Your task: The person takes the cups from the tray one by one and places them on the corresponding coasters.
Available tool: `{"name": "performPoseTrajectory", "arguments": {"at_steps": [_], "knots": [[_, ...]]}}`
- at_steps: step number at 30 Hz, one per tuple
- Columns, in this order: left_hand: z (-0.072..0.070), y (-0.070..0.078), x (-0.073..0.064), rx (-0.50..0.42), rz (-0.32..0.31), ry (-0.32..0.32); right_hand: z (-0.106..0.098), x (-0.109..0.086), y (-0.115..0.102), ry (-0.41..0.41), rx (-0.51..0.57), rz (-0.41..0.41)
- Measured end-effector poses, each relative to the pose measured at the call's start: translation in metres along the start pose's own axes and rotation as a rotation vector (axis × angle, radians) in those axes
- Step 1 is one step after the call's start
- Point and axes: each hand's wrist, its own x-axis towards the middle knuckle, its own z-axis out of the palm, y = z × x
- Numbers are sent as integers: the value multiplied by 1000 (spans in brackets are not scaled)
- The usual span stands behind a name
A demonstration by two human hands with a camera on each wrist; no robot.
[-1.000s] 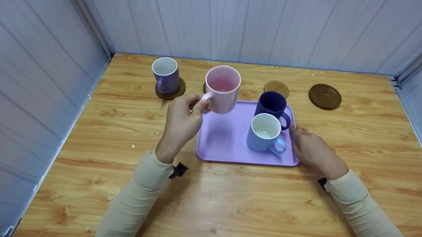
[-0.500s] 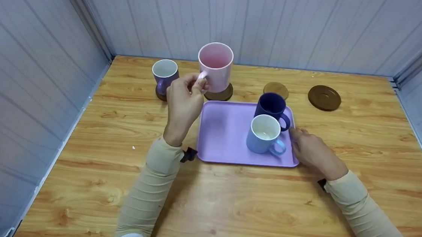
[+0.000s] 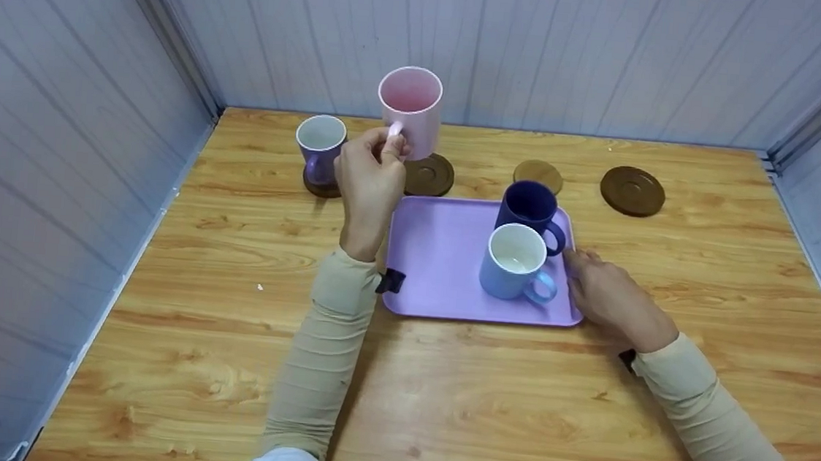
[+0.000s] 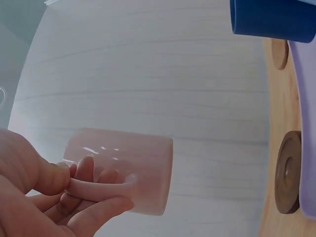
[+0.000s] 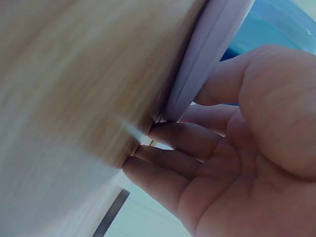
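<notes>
My left hand (image 3: 372,187) pinches the handle of a pink mug (image 3: 422,125), thumb on top and fingers curled beneath in the left wrist view. The mug is upright in the air, above and behind a dark round coaster (image 3: 433,177). At the right end of a lilac tray (image 3: 434,262), my right hand (image 3: 614,298) holds the short side. In the right wrist view the thumb lies over the rim (image 5: 212,54), the other fingers low by the tabletop. A light blue mug (image 3: 504,274) and a navy mug (image 3: 518,208) stand close together on the tray's right half.
A purple mug (image 3: 326,161) sits on a dark coaster (image 3: 323,190) at the back left. Behind the tray lie a light wooden coaster (image 3: 538,174) and another dark coaster (image 3: 632,191). Pale panel walls (image 3: 440,35) bound the table's back and sides.
The left hand has carried the pink mug up from over the tray, back and slightly left, uncovering the coaster behind. My right hand and the tray have stayed put.
</notes>
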Motion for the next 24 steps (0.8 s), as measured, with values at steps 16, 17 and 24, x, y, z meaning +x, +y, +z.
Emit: {"name": "performPoseTrajectory", "arguments": {"at_steps": [16,17,24], "knots": [[35,-30,10,53,-68,-4,-1,-1,0,-31,0,24],[37,-32,11,57,-72,-8,-1,-1,0,-35,1,26],[49,-49,15,18,-122,-43,-2,0,-1,-25,-1,15]]}}
